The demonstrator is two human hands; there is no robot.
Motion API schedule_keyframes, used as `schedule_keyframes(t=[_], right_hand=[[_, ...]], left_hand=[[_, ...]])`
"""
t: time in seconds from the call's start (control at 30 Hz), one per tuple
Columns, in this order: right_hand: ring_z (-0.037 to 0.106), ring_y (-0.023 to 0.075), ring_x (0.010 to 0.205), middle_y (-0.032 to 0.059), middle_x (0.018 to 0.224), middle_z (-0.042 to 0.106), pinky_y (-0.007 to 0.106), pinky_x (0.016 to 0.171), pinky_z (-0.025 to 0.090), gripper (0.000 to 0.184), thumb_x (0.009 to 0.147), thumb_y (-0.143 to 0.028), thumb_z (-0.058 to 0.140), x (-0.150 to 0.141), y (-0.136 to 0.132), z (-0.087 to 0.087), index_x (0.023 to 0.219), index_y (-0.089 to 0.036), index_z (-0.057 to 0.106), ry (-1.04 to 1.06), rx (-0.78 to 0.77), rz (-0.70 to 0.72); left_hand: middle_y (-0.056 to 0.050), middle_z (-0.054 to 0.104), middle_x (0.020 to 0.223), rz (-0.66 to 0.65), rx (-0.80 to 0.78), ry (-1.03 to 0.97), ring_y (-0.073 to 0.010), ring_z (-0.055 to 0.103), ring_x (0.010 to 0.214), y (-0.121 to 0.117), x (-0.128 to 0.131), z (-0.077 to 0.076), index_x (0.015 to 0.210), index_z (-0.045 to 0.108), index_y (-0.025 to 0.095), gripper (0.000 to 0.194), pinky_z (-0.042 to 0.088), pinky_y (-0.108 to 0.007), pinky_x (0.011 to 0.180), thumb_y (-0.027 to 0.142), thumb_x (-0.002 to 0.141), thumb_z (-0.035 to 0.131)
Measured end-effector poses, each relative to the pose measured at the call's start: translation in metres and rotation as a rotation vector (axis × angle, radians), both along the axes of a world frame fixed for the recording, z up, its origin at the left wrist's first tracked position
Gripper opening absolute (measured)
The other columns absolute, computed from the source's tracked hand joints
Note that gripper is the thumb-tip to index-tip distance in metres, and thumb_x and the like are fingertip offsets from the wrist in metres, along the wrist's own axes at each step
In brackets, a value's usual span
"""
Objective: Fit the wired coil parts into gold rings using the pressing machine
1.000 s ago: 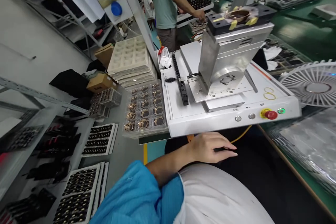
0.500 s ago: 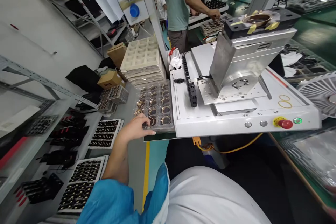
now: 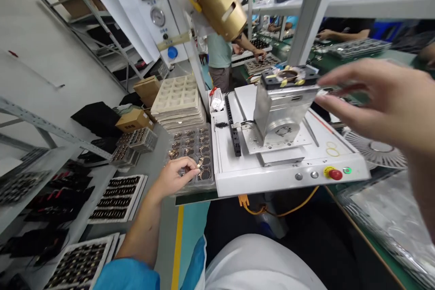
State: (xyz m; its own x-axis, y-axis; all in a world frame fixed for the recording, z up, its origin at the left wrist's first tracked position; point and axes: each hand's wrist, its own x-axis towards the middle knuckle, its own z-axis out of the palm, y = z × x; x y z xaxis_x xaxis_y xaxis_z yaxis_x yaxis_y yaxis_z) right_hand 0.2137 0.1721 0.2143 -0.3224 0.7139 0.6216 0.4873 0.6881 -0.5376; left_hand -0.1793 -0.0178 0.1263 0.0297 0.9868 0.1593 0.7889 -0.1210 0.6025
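My left hand (image 3: 176,176) is closed in a pinch on a small gold-coloured ring (image 3: 200,163), raised on edge over the front of a clear plastic tray (image 3: 208,180). Several similar dark-centred rings sit in the tray's round pockets. My right hand (image 3: 380,99) is up at the right, thumb and fingers apart, with nothing visible between them. Its fingertips appear beside the metal fixture (image 3: 280,108), though I cannot tell whether they touch. A brown round seat (image 3: 288,75) with yellow tape around it tops the fixture.
A white machine base (image 3: 251,183) with a red stop button (image 3: 335,174) carries the fixture. Above it hangs a gold-coloured cylinder (image 3: 222,7). Stacked moulded trays (image 3: 176,99) stand behind the plastic tray; a fan (image 3: 377,147) is at right. A co-worker (image 3: 219,56) stands beyond.
My left hand has lifted a ring from the tray's front area. My right hand has come into view at the right. The camera view has shifted, showing more of the machine's upper part.
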Motion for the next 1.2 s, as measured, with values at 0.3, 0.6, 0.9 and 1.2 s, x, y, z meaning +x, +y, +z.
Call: schedule_keyframes(t=[0.3,0.6,0.9,1.2], right_hand=[[0.074,0.0235,0.092,-0.0053,0.080,0.070,0.050,0.106,0.052,0.019,0.072,-0.017,0.087,-0.054,0.102,0.061,0.090,-0.016,0.079,-0.409,-0.125,0.294],[0.074,0.0251,0.094,0.0069,0.098,0.076,0.046,0.096,0.062,0.025,0.080,-0.025,0.083,-0.034,0.066,0.044,0.101,-0.017,0.072,0.235,-0.106,0.267],[0.075,0.0291,0.103,0.0125,0.106,0.077,0.047,0.100,0.061,0.036,0.076,-0.037,0.086,0.061,-0.021,-0.024,0.104,-0.021,0.070,0.444,-0.286,0.082],[0.075,0.0403,0.102,0.0130,0.101,0.079,0.050,0.090,0.063,0.069,0.071,-0.049,0.082,0.122,-0.065,-0.199,0.135,-0.036,0.058,0.357,-0.879,-0.178]], left_hand=[[-0.009,0.076,0.110,-0.106,0.481,-0.080,-0.0217,0.072,0.103,0.052,0.060,0.045,0.073,0.060,0.021,0.022,0.055,-0.035,0.092,0.025,0.095,0.065],[-0.006,0.074,0.085,-0.242,0.617,0.163,-0.0192,0.068,0.082,0.188,0.142,0.136,0.073,0.064,0.018,0.027,0.051,-0.032,0.079,0.036,0.093,0.069],[-0.007,0.077,0.089,-0.435,0.322,0.262,-0.0224,0.072,0.089,0.227,0.156,0.143,0.090,0.073,0.017,0.063,0.053,-0.033,0.084,0.065,0.103,0.035],[-0.016,0.051,0.159,-0.616,0.409,0.285,-0.0358,0.039,0.154,0.231,0.126,0.108,0.140,0.060,0.022,0.071,0.032,-0.061,0.124,0.071,0.088,0.064]])
